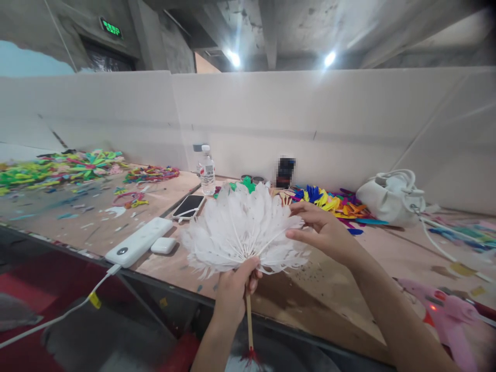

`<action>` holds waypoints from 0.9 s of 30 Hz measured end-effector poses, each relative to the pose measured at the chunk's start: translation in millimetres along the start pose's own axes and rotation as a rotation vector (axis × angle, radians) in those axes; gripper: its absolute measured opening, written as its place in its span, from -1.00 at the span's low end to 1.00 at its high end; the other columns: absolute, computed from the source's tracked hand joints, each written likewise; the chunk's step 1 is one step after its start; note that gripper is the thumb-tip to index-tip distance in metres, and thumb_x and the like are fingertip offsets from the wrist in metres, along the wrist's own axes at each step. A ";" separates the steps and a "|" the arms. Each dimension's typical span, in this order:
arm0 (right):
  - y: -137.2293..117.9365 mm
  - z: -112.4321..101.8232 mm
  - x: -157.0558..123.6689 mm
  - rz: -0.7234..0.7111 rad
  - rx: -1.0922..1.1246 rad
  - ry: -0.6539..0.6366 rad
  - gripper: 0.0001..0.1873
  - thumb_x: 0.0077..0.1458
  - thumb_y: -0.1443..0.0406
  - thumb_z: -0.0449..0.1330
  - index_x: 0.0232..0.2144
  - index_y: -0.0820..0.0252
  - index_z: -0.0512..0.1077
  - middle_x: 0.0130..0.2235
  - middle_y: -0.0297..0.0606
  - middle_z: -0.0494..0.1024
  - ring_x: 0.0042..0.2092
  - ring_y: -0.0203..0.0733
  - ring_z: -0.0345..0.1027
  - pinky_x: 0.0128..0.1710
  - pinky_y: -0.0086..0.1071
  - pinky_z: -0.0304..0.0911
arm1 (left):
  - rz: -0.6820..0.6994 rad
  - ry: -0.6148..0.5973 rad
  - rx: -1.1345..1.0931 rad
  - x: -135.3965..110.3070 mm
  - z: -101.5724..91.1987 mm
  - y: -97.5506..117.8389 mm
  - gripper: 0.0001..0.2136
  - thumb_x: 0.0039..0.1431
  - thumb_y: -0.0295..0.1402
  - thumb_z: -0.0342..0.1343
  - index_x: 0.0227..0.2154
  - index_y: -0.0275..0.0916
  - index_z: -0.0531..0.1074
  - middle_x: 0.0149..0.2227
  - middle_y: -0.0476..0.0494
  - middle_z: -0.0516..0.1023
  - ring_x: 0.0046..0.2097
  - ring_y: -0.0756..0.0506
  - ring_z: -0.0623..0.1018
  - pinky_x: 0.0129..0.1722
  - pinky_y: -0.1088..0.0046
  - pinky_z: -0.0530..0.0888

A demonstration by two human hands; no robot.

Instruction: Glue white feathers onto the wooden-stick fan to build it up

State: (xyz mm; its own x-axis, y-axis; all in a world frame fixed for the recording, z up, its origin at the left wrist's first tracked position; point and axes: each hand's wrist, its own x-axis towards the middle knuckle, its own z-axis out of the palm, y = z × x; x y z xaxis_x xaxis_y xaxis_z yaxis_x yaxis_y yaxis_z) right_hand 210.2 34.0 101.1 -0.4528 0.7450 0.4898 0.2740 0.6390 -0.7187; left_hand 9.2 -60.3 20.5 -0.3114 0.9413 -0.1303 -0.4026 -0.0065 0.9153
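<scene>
A white feather fan (240, 222) is spread upright over the front of the table. My left hand (236, 287) is closed around the base of its feathers, thumb on the front. Below that hand runs the thin wooden handle (250, 323), with a red tassel (251, 356) at its lower end. My right hand (320, 227) is at the fan's right edge, thumb and fingers apart beside the outer feathers. Whether its fingertips press on a feather I cannot tell. The fan hides part of the tabletop behind it.
Left of the fan lie a power bank (139, 240), a white case (163, 245) and a phone (188, 206); a water bottle (207, 173) stands behind. Coloured feathers (337, 201) and a white bag (389, 199) are at right. A pink glue gun (442, 307) sits near my right forearm.
</scene>
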 end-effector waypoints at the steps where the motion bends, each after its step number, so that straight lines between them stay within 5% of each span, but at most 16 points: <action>1: 0.9 0.8 0.2 0.008 -0.001 0.021 -0.72 0.07 0.00 0.44 -0.39 0.05 0.63 0.06 -0.11 0.54 0.13 0.12 0.42 0.09 -0.03 0.32 | 0.001 -0.007 0.006 0.3 -0.4 -0.5 -0.66 -0.07 -0.17 0.39 -0.73 -0.27 0.48 -0.73 0.01 0.37 -0.67 0.09 0.25 -0.63 0.51 0.12; 10: 0.9 6.4 3.6 -0.062 0.018 0.115 -0.77 0.14 0.13 0.39 -0.48 0.08 0.56 0.06 -0.13 0.52 0.14 0.07 0.39 0.03 -0.11 0.32 | -0.028 -0.112 0.011 -1.6 1.5 1.5 -0.66 -0.10 -0.11 0.43 -0.67 -0.28 0.53 -0.67 -0.02 0.43 -0.65 0.06 0.30 -0.64 0.52 0.20; 14: -1.6 -1.4 2.9 -0.053 0.095 0.294 -0.88 0.16 0.16 0.37 -0.37 0.04 0.61 0.05 -0.18 0.54 0.10 0.04 0.40 -0.06 -0.17 0.38 | -0.061 -0.182 0.041 -5.0 1.8 3.2 -0.65 0.02 -0.09 0.32 -0.65 -0.27 0.57 -0.69 -0.01 0.39 -0.65 0.04 0.34 -0.63 0.52 0.27; 21: 1.7 -29.9 -1.2 -0.022 0.247 0.515 -0.86 0.14 0.15 0.36 -0.27 0.02 0.57 -0.29 -0.27 0.60 -0.25 -0.08 0.47 -0.22 -0.21 0.42 | -0.118 -0.291 0.118 -8.4 0.7 7.0 -0.56 0.11 -0.02 0.26 -0.63 -0.32 0.62 -0.72 -0.05 0.37 -0.67 0.06 0.28 -0.67 0.55 0.20; 27: -22.1 -14.7 -5.0 0.042 0.299 0.453 -0.85 0.11 0.20 0.41 -0.34 0.09 0.54 -0.48 -0.34 0.57 -0.50 -0.24 0.34 -0.52 -0.34 0.28 | -0.116 -0.313 0.171 -7.3 0.2 6.3 -0.58 0.02 0.01 0.34 -0.61 -0.30 0.59 -0.69 -0.02 0.40 -0.68 0.06 0.30 -0.69 0.55 0.20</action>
State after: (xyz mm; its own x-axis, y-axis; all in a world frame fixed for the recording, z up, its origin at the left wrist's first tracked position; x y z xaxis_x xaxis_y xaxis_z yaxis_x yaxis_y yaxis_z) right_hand 218.9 19.0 121.8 -0.0180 0.8190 0.5735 0.0008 0.5736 -0.8191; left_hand 9.1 -67.1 27.3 0.0164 0.9902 -0.1385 -0.2621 0.1379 0.9551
